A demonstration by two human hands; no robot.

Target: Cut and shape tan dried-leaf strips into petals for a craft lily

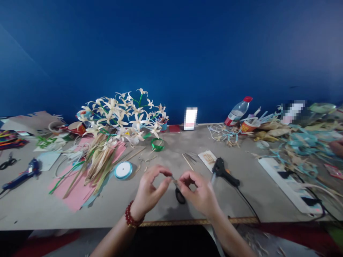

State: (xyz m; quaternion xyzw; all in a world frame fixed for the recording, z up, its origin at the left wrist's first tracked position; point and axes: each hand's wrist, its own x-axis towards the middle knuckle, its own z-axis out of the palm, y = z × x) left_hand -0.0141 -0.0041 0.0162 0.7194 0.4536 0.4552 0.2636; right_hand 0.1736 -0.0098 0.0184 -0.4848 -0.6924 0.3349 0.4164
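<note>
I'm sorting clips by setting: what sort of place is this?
Probably a craft workspace: the grey worktable holds white artificial-looking flowers, a black glue gun and a blue-edged spool.

On my feed from afar, the grey table carries, clockwise from its middle, a red-capped bottle between one and two o'clock, a black glue gun at three, a white power strip at four, black-handled scissors at six, pink paper at eight, a ribbon spool and, farther out, a blue glue gun at nine, a green ring at eleven.
</note>
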